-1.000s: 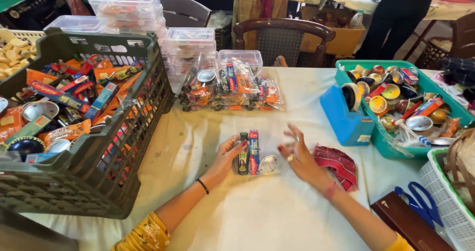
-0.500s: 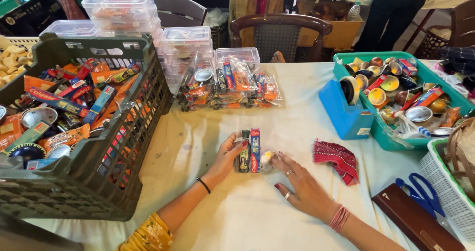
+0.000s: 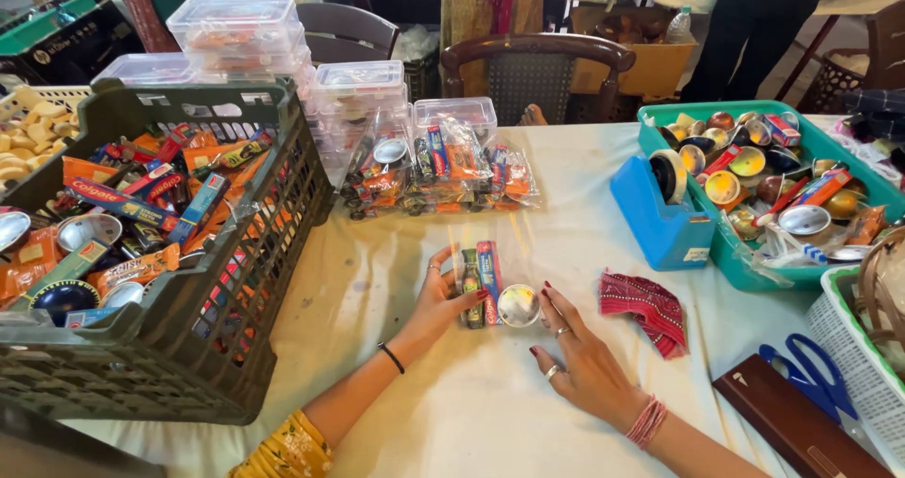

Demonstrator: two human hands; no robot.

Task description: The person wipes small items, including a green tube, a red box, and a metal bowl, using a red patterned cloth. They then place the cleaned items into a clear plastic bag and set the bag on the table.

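Note:
A small clear packet [image 3: 488, 282] lies on the white tablecloth, holding a red and blue tube box, a dark item and a small round steel bowl. My left hand [image 3: 439, 299] grips its left side with fingers curled round it. On the packet's right, my right hand [image 3: 582, 360] rests palm down, fingertips touching the steel bowl's edge. Both hands wear rings, and the right wrist has red threads.
A dark green crate [image 3: 226, 280] of tube boxes and bowls sits at left. Filled clear packets [image 3: 443, 172] and stacked plastic boxes [image 3: 247, 33] lie behind. A teal tray [image 3: 811, 148], blue tape dispenser [image 3: 660, 209], red cloth [image 3: 650, 308], blue scissors [image 3: 811, 384] and brown case [image 3: 792, 426] are at right.
My right hand came down from a raised, spread pose beside the packet and now lies flat against its right side. The red cloth it covered is now exposed.

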